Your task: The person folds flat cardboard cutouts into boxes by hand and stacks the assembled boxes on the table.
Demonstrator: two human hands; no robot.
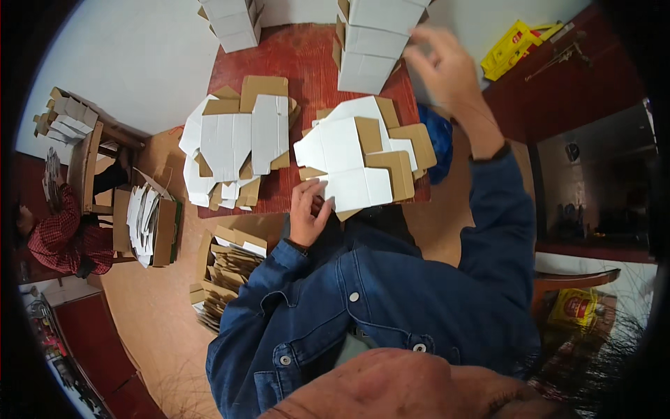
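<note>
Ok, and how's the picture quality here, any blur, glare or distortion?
Head view: the right hand looks slightly blurred; in the same head view, the flattened cartons look clear, the dark glossy panel shows reflections, and the image's edges curve into black.

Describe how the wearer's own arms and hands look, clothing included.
Both the left hand and the right hand are bare, with no gloves. The left sleeve and right sleeve are long, dark blue and look like denim, matching the jacket. A darker edge shows at each wrist; whether cuff or band is unclear.
</note>
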